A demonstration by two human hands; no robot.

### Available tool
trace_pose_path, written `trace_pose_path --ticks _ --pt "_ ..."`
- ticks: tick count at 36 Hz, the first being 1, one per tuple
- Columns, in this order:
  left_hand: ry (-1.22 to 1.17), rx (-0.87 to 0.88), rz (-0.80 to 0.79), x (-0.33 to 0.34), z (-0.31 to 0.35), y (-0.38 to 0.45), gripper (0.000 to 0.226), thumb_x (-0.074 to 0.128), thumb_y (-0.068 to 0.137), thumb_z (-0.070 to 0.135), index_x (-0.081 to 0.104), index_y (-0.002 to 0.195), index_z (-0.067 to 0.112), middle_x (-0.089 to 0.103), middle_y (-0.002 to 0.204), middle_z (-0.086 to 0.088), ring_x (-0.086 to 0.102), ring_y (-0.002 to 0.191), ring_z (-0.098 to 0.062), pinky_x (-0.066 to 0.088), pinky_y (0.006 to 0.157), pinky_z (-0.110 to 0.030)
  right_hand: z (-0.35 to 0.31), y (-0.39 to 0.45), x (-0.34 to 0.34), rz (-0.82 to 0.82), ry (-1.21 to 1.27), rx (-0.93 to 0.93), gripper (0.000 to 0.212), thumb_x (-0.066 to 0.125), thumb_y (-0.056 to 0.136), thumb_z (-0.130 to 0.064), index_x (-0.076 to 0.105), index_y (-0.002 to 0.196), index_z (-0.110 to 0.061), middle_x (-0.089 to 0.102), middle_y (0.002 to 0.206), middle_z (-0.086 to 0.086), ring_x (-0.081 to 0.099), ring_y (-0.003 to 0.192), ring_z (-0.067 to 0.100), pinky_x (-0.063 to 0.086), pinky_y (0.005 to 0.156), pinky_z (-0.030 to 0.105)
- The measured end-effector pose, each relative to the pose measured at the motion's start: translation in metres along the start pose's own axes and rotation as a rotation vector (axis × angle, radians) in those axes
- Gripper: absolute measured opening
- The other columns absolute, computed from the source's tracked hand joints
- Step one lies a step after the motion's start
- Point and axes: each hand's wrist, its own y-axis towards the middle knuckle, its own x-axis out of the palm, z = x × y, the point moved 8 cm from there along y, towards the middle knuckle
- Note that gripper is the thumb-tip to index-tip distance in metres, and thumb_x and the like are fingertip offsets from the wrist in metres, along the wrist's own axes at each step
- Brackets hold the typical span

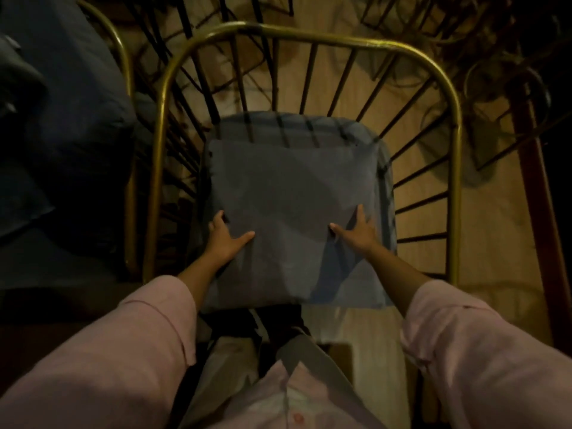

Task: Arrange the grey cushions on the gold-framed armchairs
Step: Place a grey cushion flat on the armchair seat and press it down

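Sleeves: two pink long sleeves [145, 345] are reaching forward and down from the near edge, one per arm
Left hand [227, 239]: its grip is lying open, thumb spread inward, palm pressing flat on the near-left part of the top cushion, fingers curling over the left edge
Right hand [359, 232]: its grip is lying open too, fingers spread, palm flat on the near-right part of the same cushion; neither hand is pinching or lifting the fabric
Task's thing: the square grey fabric cushion [291, 196] is lying flat on the seat, directly ahead of both hands and between them, its edges running roughly square to the chair
Nearer hand: both are sitting about equally far up the cushion, one on each side, so neither is clearly closer
Under it: a second, bluer grey seat cushion [349, 131] is showing past the far edge and along the right side of the top one
Chair: the gold-tubed armchair frame with thin black spokes [309, 35] is curving around the seat on three sides, open toward the person
Coming move, judged: any push or straightening is likely going away from the body, toward the chair back
Far left: a second gold-framed armchair [122, 54] is carrying dark grey cushions [71, 97], number unclear in the dim light
Floor: a wooden plank floor [433, 212] is showing through the spokes
Count: two hands, two armchairs, two cushions on the near chair
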Motion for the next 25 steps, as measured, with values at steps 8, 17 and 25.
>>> trace_pose_path --ticks 8,17,25 --pt "-0.004 0.228 0.194 -0.078 0.049 -0.056 0.077 0.072 0.085 0.026 0.030 0.147 0.012 0.035 0.150 -0.014 0.039 0.136 -0.029 0.036 0.109 -0.037 -0.078 -0.034 -0.009 -0.004 -0.071 -0.207 0.107 0.073 0.080 -0.052 0.009 0.158 -0.018 0.019 0.162 0.020 0.019 0.148 0.041 0.027 0.116 0.055" --pt "-0.200 0.341 0.692 -0.246 0.065 -0.107 0.047 0.069 0.084 0.012 0.052 0.128 0.006 0.058 0.126 -0.016 0.057 0.115 -0.026 0.047 0.101 -0.040 -0.291 -0.129 -0.009 -0.120 -0.197 -0.678 0.100 0.073 0.087 -0.033 0.005 0.158 -0.013 0.022 0.163 0.013 0.031 0.144 0.036 0.037 0.109 0.044" --pt "-0.377 0.255 0.910 -0.363 -0.002 -0.127 0.041 0.064 0.088 0.009 0.051 0.127 0.004 0.055 0.132 -0.016 0.061 0.113 -0.031 0.051 0.095 -0.042 -0.437 -0.210 0.017 -0.166 -0.124 -0.897 0.100 0.080 0.081 -0.022 0.016 0.157 -0.012 0.041 0.152 0.016 0.053 0.125 0.033 0.048 0.085 0.033"
